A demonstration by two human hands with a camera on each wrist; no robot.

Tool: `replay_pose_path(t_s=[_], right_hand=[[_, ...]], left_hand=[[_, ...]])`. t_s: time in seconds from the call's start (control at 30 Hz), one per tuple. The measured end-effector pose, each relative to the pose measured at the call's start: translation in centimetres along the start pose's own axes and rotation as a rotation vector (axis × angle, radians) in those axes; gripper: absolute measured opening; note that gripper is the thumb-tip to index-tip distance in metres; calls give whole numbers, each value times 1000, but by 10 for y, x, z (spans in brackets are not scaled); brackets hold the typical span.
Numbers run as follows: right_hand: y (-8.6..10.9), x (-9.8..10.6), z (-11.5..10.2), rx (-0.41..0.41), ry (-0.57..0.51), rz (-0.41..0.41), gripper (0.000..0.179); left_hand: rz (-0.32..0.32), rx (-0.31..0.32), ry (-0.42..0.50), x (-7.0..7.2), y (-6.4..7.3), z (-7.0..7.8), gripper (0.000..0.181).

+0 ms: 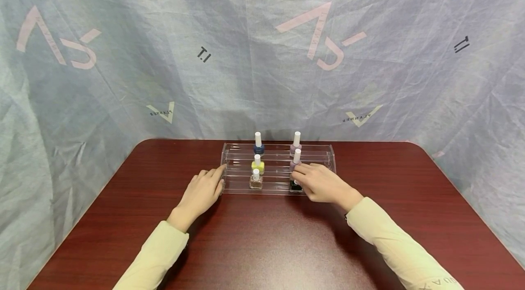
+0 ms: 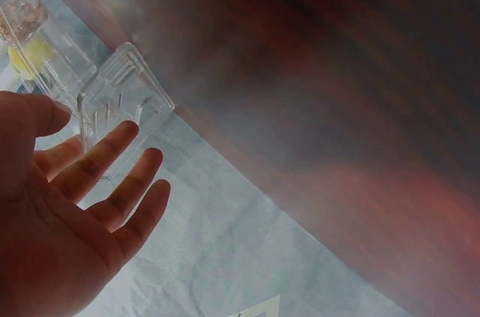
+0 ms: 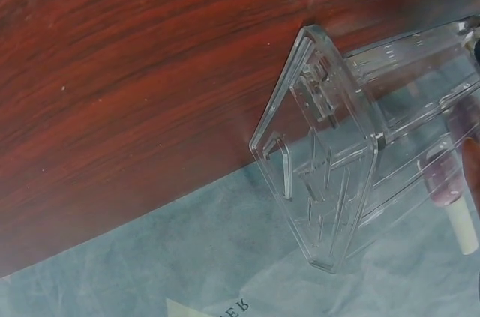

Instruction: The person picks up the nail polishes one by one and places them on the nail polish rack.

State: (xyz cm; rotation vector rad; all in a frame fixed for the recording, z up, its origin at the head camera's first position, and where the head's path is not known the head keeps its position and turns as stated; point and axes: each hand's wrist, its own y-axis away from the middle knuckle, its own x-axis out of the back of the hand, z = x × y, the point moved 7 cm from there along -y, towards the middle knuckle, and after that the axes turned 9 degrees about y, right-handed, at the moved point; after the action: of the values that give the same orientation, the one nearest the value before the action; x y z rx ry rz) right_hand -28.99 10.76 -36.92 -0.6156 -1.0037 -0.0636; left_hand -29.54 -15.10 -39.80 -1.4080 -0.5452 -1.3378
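Observation:
A clear stepped display rack (image 1: pixel 275 185) stands on the table with nail polish bottles in two columns. My left hand (image 1: pixel 202 192) rests at the rack's left end, fingers loosely extended in the left wrist view. The fingers of my right hand (image 1: pixel 321 183) pinch the white cap of a dark nail polish bottle (image 1: pixel 295 187) on the front step, partly covering it. Behind it are two lilac bottles (image 1: pixel 295 163), one per step. The left column holds a glittery brown bottle (image 1: pixel 256 183) in front, a yellow bottle (image 1: pixel 258 167) midway and a blue bottle (image 1: pixel 258 148) at the back.
The dark red wooden table (image 1: pixel 262 244) reaches back to a grey cloth curtain (image 1: pixel 246 53) with printed letters. The rack's clear side panel (image 3: pixel 322 152) stands upright near the table's far edge.

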Motion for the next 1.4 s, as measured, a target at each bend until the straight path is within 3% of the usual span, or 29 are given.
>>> replay_pose_path(t_s=[0.4, 0.7, 1.03, 1.4], right_hand=[[2, -1, 4, -38, -45, 1, 4], [3, 4, 6, -85, -22, 0, 24], [6, 18, 13, -146, -34, 12, 31], [30, 37, 27, -231, 21, -3, 34]], left_hand=[[-4, 2, 6, 1, 0, 0, 45], [-3, -1, 4, 1, 0, 0, 44], [1, -13, -1, 2, -1, 0, 43], [30, -27, 11, 7, -1, 0, 42]])
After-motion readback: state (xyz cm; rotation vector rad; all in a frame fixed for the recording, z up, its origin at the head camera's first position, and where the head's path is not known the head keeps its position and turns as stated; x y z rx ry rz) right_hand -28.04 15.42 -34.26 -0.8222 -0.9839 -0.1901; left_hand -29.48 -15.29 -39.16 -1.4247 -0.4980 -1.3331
